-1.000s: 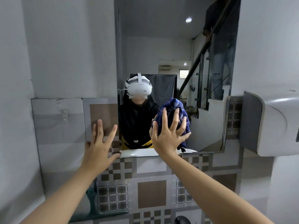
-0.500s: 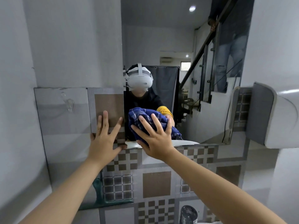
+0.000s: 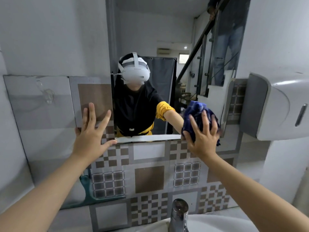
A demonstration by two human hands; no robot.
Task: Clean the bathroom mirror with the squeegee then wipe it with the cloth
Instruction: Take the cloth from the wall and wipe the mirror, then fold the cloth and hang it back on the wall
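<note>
Frameless rectangular wall mirror (image 3: 167, 39), centre frame | left hand (image 3: 91, 136) flat, fingers spread, on tiles at its lower-left corner | right hand (image 3: 203, 136) presses bunched dark-blue checked cloth (image 3: 199, 113) against its lower-right glass

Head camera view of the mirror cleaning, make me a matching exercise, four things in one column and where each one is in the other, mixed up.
Things:
1. cloth
2. left hand
3. faucet
4. dispenser

Places:
A. bottom edge, over the sink
B. flat on the tiles beside the mirror's lower left corner
C. on the right wall
D. under the right hand, on the mirror's lower right

Pairs: 1-D, 2-B, 3-A, 4-C
</note>
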